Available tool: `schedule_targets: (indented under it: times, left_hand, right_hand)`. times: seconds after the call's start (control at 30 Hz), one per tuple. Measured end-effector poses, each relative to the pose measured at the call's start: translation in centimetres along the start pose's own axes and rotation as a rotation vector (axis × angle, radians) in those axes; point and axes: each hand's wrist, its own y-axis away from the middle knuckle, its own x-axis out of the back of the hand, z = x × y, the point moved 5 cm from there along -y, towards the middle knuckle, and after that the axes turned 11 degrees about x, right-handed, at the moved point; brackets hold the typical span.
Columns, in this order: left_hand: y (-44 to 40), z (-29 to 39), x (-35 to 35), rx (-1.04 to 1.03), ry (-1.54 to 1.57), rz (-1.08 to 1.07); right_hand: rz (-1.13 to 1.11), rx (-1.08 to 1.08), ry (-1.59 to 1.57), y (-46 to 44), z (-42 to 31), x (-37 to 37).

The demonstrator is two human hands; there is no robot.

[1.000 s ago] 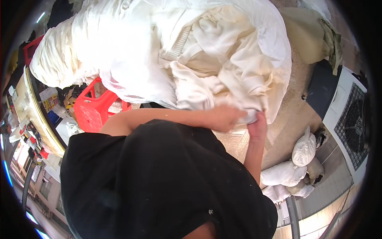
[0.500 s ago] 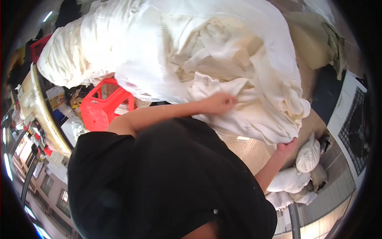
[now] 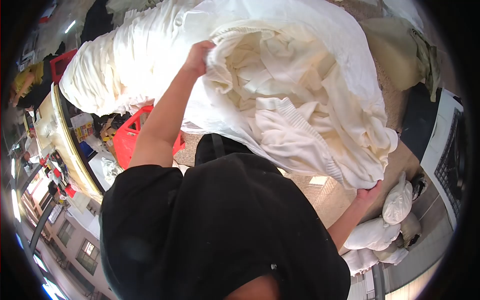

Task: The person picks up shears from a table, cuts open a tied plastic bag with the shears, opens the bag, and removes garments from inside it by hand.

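Cream knit cloth [image 3: 290,57] lies heaped inside a white wrapping [image 3: 345,37], centre to far side, ahead of the wearer. Left hand [image 3: 199,57]: fingers closed around the cloth's bunched rim at the far left; exact finger placement partly hidden. Right hand [image 3: 369,194]: pinching the near right end of the cloth, thumb along the edge, other fingertips mostly out of sight. Whether both hands hold one piece: cannot tell.

Risks (judged). The right hand's hold appears to be at the very edge; a hard pull could slip it free. Spreading the hands further could drag loose folds over the wrapping's near lip and down to the floor [image 3: 312,197]. Overlapping layers, with a ribbed band [image 3: 292,117] lying across the middle, could snag or come away together.

Edges and room. Near lip of the wrapping passes just beside the black shirt [image 3: 225,220], so little slack toward the body. Left elbow is close to the red stool [image 3: 125,142]; a backward swing might knock it. Bare floor shows near right, bounded by white sacks [image 3: 372,236].
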Motion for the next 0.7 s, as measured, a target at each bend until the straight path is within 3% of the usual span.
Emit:
schedule_targets:
  times: [0.03,0.17,0.27,0.3,0.37,0.4,0.43,0.5,0.53,0.63,0.7]
  left_hand:
    - [1.1,0.6,-0.5,0.004,0.046,-0.091]
    - [1.9,2.0,-1.3,0.020,-0.083,-0.093]
    - [1.3,2.2,-2.6,0.117,-0.607,-0.040]
    - [0.6,2.3,-2.7,0.124,-0.608,-0.042]
    - [0.6,3.1,-4.6,-0.277,-1.427,0.040]
    - [0.9,3.3,-4.5,-0.361,-1.601,0.270]
    - [1.4,2.8,-5.1,-0.359,-1.605,0.273]
    - [3.7,4.0,-6.2,-0.750,-1.742,0.786]
    - [4.7,4.4,-6.7,-0.920,-1.680,0.784]
    - [4.3,5.3,-4.7,-0.998,-1.746,0.628]
    - [3.2,5.6,-2.8,-0.918,-1.715,0.623]
  right_hand:
    - [0.005,-0.005,-0.006,0.0,0.1,0.1]
    - [-0.004,-0.013,-0.007,0.0,0.1,0.0]
    - [0.003,-0.008,-0.011,-0.5,0.2,0.7]
    - [-0.007,-0.002,-0.020,-0.6,0.2,1.0]
    - [-0.010,-0.008,-0.022,-0.6,0.2,1.1]
    - [-0.018,-0.016,-0.027,-0.5,0.3,0.9]
    - [-0.017,-0.021,-0.029,-0.2,0.2,0.6]
    - [-0.025,-0.018,-0.010,0.6,0.0,0.0]
    - [-0.020,-0.020,-0.014,0.6,0.1,0.0]
    - [-0.013,-0.002,-0.024,-0.2,0.2,0.9]
    - [-0.076,-0.020,-0.062,-0.8,0.5,1.1]
